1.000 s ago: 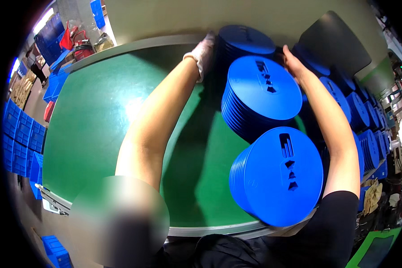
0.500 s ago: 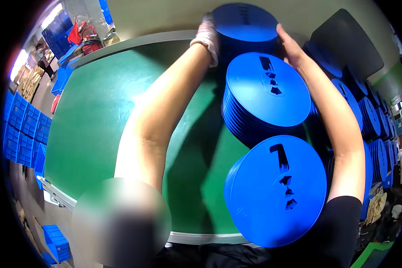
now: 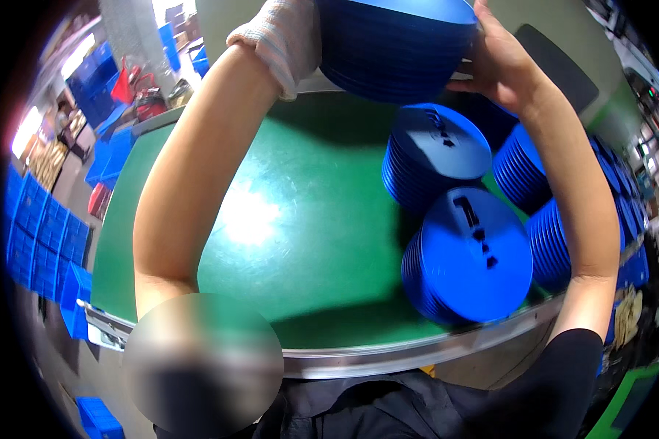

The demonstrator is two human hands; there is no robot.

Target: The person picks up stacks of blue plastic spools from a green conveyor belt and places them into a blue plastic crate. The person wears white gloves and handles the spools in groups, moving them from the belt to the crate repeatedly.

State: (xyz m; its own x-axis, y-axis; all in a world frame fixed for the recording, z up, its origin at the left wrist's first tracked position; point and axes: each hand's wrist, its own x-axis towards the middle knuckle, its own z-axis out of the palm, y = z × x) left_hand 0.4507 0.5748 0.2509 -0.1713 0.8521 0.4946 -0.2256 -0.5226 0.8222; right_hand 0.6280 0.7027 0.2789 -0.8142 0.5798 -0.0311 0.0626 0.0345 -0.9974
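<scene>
Between my two hands a stack of blue round plastic discs (image 3: pixel 392 55) is held up at the top of the view, above the far part of the green table (image 3: pixel 329 271). My left hand (image 3: pixel 296 44), in a pale knitted glove, grips its left side; its fingers are partly hidden behind the stack. On the right side, my bare right hand (image 3: pixel 501 66) presses with curved fingers. Below it stand two more stacks, the farther disc stack (image 3: pixel 443 146) and the nearer disc stack (image 3: pixel 479 256), each top disc showing dark cut-out slots.
More blue disc stacks (image 3: pixel 520 168) stand along the right side, partly behind my right arm. A dark grey panel (image 3: pixel 556 69) rises at the back right. Blue crates (image 3: pixel 44 227) are piled left of the table. A metal rail (image 3: pixel 388 358) edges the near side.
Both hands have raised the far disc stack off the table and brought it nearer, so its side shows. The view has shifted, and the two other stacks look smaller.
</scene>
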